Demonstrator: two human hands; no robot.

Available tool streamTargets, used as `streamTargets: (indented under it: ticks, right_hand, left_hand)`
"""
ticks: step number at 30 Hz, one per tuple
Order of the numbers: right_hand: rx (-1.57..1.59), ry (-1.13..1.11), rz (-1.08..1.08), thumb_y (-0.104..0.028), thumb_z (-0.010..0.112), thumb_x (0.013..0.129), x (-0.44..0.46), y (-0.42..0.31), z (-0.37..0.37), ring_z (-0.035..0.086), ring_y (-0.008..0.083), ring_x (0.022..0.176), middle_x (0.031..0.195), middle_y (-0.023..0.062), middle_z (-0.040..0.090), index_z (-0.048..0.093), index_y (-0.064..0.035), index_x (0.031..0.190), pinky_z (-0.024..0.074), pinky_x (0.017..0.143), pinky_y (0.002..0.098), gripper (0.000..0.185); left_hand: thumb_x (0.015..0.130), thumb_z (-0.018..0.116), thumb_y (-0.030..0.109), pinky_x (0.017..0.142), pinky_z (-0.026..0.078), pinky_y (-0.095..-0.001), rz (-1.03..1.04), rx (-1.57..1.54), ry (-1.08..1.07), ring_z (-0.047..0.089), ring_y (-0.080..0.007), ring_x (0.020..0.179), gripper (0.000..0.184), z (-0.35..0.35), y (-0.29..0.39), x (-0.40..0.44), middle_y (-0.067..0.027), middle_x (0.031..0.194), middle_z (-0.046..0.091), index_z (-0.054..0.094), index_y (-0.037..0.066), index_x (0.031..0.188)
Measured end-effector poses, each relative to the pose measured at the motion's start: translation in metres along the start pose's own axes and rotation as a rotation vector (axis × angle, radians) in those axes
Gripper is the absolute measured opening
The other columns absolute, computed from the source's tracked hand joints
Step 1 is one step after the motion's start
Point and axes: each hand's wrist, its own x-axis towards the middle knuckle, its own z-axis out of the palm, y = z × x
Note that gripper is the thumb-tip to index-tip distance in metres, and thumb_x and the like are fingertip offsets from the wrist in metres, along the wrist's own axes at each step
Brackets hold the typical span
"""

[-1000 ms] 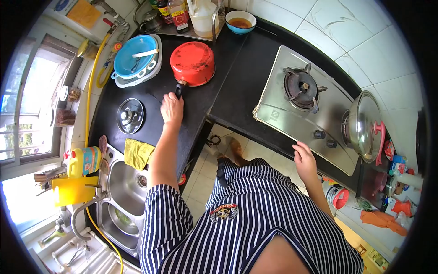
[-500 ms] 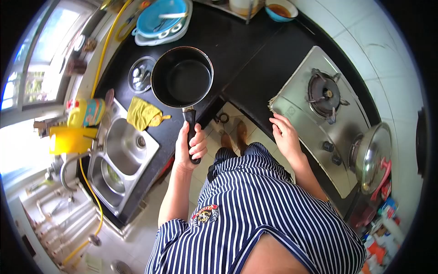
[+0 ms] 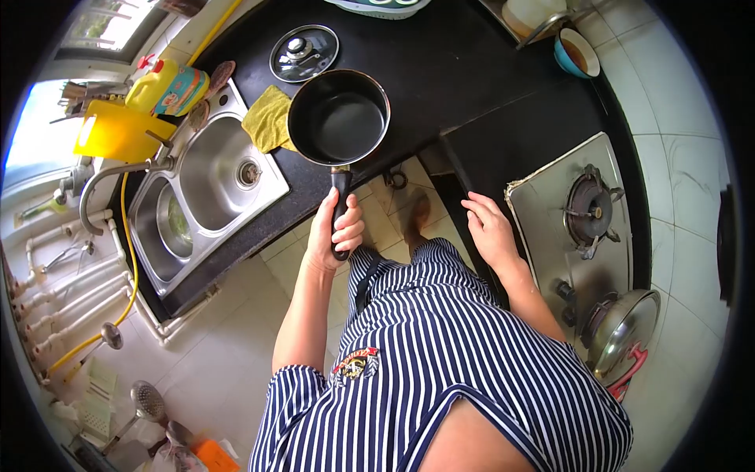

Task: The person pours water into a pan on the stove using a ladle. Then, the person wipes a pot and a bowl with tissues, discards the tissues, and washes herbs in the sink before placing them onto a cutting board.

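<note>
Saucepan in left hand, mouth up, lid off

Left hand point(image 3: 333, 232) grips the black handle point(image 3: 340, 203) of the saucepan point(image 3: 340, 118); fingers wrap right round it, thumb on the near side. Pan sits roughly level in front of the worktop point(image 3: 440, 67), seen across its front edge between the double sink point(image 3: 211, 171) and the inner corner. Right hand point(image 3: 494, 234) has nothing in it: fingers loosely straight, close together, near the front edge beside the stove point(image 3: 543, 206).

Progress, judged from how things lie: pan is in hand and upright; inside shows dark coating only, looks empty. Glass lid point(image 3: 305, 53) lies on the worktop beyond the pan, knob up. Left undone: pan not set down, lid not on it. The nearer-centre burner point(image 3: 591, 212) has no pot on it; the other side of the stove carries a pan with a domed metal lid point(image 3: 629, 334).

Hard to make out: pan's underside is hidden, so clearance from the worktop can't be told. Yellow-green cloth point(image 3: 269, 118), by the sink's corner, is partly covered by the pan. Right thumb is mostly out of sight; can't tell if that hand touches the edge. Basin point(image 3: 379, 9) at the far edge is cut off by the frame. Bowl point(image 3: 576, 53) near the back edge shows brownish contents, not identifiable.
</note>
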Motion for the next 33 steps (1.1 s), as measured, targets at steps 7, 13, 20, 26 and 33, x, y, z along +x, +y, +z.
streamTargets:
  ticks: [7,13,20,26,33]
  right_hand:
    - [-0.028,0.011,-0.056,-0.008,0.059,0.093,0.001,-0.037,0.021,0.065,0.0309,0.108,0.127,0.0146,0.062,0.068,-0.0041,0.115,0.0544,0.090,0.0370,0.024]
    - [0.365,-0.193,0.132,-0.021,0.060,0.098,0.008,-0.095,0.072,0.067,0.0215,0.101,0.127,0.0167,0.062,0.056,0.0008,0.131,0.0549,0.083,0.0321,0.040]
    - [1.450,-0.666,0.497,-0.047,0.040,0.105,0.035,-0.163,0.098,0.053,0.0373,0.126,0.137,0.0222,0.051,0.040,-0.0037,0.141,0.0479,0.103,0.0529,0.056]
    - [1.543,-0.624,0.495,-0.014,0.054,0.102,0.090,-0.114,0.139,0.064,0.0221,0.100,0.107,0.0122,0.065,0.059,0.0027,0.111,0.0543,0.098,0.0386,0.019]
    - [1.413,-0.427,0.398,-0.030,0.044,0.106,0.128,-0.145,0.149,0.063,0.0282,0.108,0.114,0.0184,0.065,0.056,0.0086,0.114,0.0497,0.107,0.0412,0.041]
  left_hand:
    - [0.105,0.041,0.045,0.036,0.027,-0.0203,-0.021,0.148,-0.022,0.032,-0.0059,0.043,0.041,-0.008,0.019,0.011,0.0030,0.063,0.042,0.056,0.007,0.106]
    - [0.103,0.033,0.057,0.082,0.055,-0.0342,0.065,0.400,0.076,0.066,-0.0250,0.090,0.070,0.011,0.027,-0.013,-0.0183,0.112,0.066,0.047,-0.003,0.137]
    - [0.103,0.035,0.058,0.105,0.046,-0.0418,0.392,0.443,0.285,0.057,-0.0308,0.122,0.073,-0.077,0.019,-0.148,-0.0220,0.133,0.058,0.041,-0.002,0.144]
    - [0.104,0.046,0.041,0.078,0.057,-0.0325,1.064,-0.001,0.969,0.067,-0.0214,0.091,0.046,-0.220,0.007,-0.340,-0.0154,0.106,0.066,0.056,-0.001,0.122]
    - [0.096,0.061,0.017,0.086,0.054,-0.0379,2.170,-0.542,1.148,0.063,-0.0233,0.096,0.021,-0.362,-0.098,-0.577,-0.0108,0.102,0.064,0.057,0.002,0.111]
